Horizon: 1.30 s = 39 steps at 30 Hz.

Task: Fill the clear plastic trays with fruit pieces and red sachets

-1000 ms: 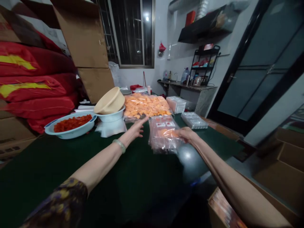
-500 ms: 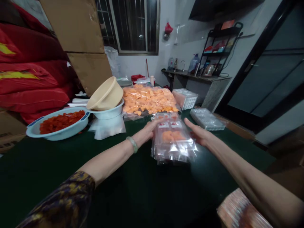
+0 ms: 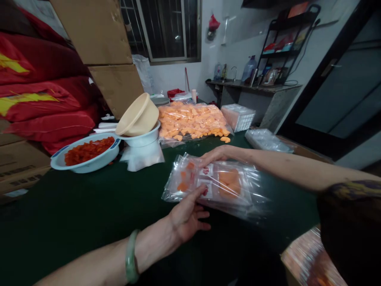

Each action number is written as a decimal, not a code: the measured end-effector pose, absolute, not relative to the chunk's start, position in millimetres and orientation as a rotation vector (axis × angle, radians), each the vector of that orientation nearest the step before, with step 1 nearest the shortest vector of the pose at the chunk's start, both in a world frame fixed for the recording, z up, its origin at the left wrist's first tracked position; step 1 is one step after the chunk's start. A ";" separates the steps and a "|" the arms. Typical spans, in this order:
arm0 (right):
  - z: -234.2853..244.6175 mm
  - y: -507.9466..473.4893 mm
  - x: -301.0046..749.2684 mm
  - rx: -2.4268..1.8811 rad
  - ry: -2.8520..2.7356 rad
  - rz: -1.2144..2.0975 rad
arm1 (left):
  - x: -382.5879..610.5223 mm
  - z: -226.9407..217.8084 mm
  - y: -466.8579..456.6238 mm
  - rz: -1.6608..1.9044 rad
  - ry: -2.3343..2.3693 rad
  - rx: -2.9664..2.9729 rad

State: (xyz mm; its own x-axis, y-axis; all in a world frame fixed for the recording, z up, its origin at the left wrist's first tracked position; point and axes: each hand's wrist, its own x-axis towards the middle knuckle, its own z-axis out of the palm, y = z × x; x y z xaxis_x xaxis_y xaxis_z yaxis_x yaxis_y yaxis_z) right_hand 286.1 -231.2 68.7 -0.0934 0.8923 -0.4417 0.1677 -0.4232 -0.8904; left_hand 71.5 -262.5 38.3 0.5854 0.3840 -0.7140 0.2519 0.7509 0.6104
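A stack of clear plastic packets (image 3: 229, 184) with orange pieces and small white labels inside lies crosswise between my hands, above the dark green table. My right hand (image 3: 218, 154) grips its far side, with the fingers over the edge and partly hidden. On the near side, the thumb of my left hand (image 3: 189, 218) touches the top packet. The other fingers of that hand are spread and hang free in front of the stack's edge. A green bangle (image 3: 131, 257) circles my left wrist. The right end of the stack is blurred.
Behind the stack lies a large clear bag of orange pieces (image 3: 193, 121), one loose piece (image 3: 225, 140) before it. Left are a basin of red-orange pieces (image 3: 116, 153) and a cream bowl (image 3: 145, 119). Clear plastic trays (image 3: 268, 141) stand right; a box of packets (image 3: 312, 254) is below.
The packet stack has turned from lengthwise to crosswise and come nearer. My right hand has moved to its far side, my left hand to its near side. The view has shifted slightly.
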 end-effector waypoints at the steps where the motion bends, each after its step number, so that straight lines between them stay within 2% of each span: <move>1: 73.0 -223.9 284.3 -1.622 -1.284 1.639 | 63.9 39.9 -266.2 0.057 0.968 0.739; 3: 87.9 -210.0 287.4 -1.760 -1.521 1.727 | 46.2 46.9 -271.0 -0.072 0.929 0.765; 4: 99.5 -206.3 291.0 -1.847 -1.595 1.623 | 36.1 53.2 -272.3 -0.178 0.880 0.800; 7: 144.4 -227.1 293.4 -2.002 -1.564 0.946 | 11.9 86.0 -266.7 -0.429 0.708 1.076; 9: 166.5 -272.2 273.3 -1.880 -1.368 0.547 | 15.7 114.0 -248.5 -0.290 0.634 1.480; 10: 169.6 -300.8 254.9 -1.773 -1.257 0.519 | 26.9 126.1 -234.1 -0.103 0.564 1.721; 12: 155.0 -357.9 206.9 -1.603 -1.047 0.856 | 66.6 139.8 -197.6 0.208 0.414 2.138; 13: 137.6 -381.1 181.6 -1.515 -0.897 1.074 | 92.4 139.9 -178.0 0.206 0.284 2.262; 14: 115.4 -398.1 158.6 -1.475 -0.623 1.194 | 119.3 135.7 -159.5 0.131 0.199 2.310; 16: 66.3 -409.9 127.3 -1.365 -0.116 1.312 | 168.0 117.9 -131.1 -0.237 0.132 2.248; 18: 27.5 -397.1 119.4 -1.201 0.126 1.269 | 199.0 96.3 -117.6 -0.502 0.082 2.081; 20: 9.9 -374.8 128.7 -1.121 0.194 1.207 | 207.7 79.1 -115.2 -0.687 0.069 1.942; 23: 12.1 -350.9 149.7 -1.167 0.161 1.119 | 190.0 65.5 -115.6 -0.697 0.205 1.769; 27: 15.6 -344.8 160.8 -1.253 0.084 1.059 | 149.3 55.1 -115.0 -0.514 0.412 1.573; 31: 13.2 -342.4 159.0 -1.187 -0.059 1.032 | 112.2 50.2 -124.4 -0.353 0.399 1.393; 39: 66.9 -354.0 159.8 -1.020 -0.792 0.669 | 56.3 107.4 -147.8 0.058 0.062 1.621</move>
